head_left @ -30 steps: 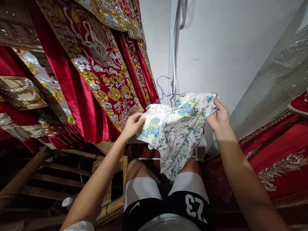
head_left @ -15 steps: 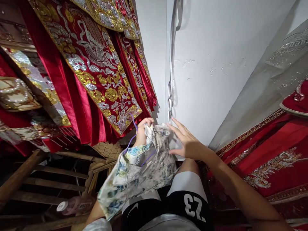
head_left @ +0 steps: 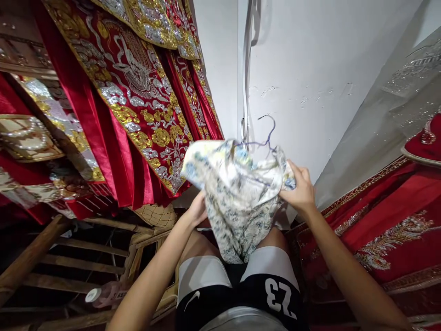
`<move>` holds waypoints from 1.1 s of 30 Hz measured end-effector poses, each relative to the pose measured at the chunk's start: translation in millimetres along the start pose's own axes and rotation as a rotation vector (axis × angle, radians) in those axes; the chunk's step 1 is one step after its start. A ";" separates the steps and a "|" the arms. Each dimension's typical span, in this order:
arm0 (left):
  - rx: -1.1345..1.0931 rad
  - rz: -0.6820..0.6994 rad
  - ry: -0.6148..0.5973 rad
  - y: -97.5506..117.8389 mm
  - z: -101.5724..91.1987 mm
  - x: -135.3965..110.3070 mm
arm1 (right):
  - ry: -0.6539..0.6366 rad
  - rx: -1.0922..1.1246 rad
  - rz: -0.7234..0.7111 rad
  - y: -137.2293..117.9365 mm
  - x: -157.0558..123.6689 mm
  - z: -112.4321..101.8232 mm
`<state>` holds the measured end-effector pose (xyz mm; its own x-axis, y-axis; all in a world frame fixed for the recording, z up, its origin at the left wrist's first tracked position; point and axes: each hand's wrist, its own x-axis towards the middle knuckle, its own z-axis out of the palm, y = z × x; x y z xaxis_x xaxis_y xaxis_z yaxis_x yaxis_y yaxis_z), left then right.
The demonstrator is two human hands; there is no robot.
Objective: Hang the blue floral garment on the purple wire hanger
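Observation:
A small floral garment (head_left: 237, 193), white with blue and yellow flowers, hangs on a thin purple wire hanger (head_left: 265, 138) in front of me, above my knees. My left hand (head_left: 197, 210) grips the garment's lower left side, its fingers partly hidden behind the cloth. On the garment's right edge, my right hand (head_left: 299, 192) is closed on the fabric near the hanger's shoulder. The hanger's hook sticks up above the cloth.
Red garments (head_left: 138, 105) with gold and silver embroidery hang at the left. More red embroidered cloth (head_left: 386, 225) lies at the right. A white wall (head_left: 310, 69) is straight ahead. Bamboo furniture (head_left: 69, 257) stands at lower left, with a pink bottle (head_left: 103, 294) on it.
The garment was bunched over my left arm with my right hand open beside it; now both hands hold it up higher, spread on the hanger, the hook pointing up.

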<state>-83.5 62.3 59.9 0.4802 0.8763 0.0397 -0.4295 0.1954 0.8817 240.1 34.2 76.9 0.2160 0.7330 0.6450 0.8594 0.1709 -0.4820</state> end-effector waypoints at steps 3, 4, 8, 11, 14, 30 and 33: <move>0.121 0.025 0.088 -12.5 -8.3 -9.6 | 0.047 -0.026 0.025 -5.8 31.2 -12.4; 0.196 0.047 0.124 -18.7 -7.3 -11.2 | 0.042 -0.031 0.004 -10.8 38.8 -13.5; 0.389 0.082 0.289 -50.5 3.4 -17.8 | -0.021 -0.049 -0.110 -35.2 46.6 -9.8; 0.234 0.062 0.426 -79.6 11.0 -32.3 | -0.072 -0.054 -0.197 -43.9 33.3 -5.1; 0.061 -0.026 0.485 -104.6 15.3 -51.8 | -0.090 -0.107 -0.172 -37.6 18.8 -1.0; 0.014 -0.107 0.402 -125.2 33.5 -68.6 | -0.511 0.684 0.378 -57.8 -131.4 61.3; 0.024 -0.099 0.414 -124.4 37.0 -68.3 | -0.584 0.637 0.376 -57.5 -119.7 53.8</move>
<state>-34.6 -38.1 -35.1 0.1679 0.9578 -0.2335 -0.3764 0.2812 0.8828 139.9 -27.9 -4.5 0.0129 0.9978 0.0648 0.3275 0.0570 -0.9431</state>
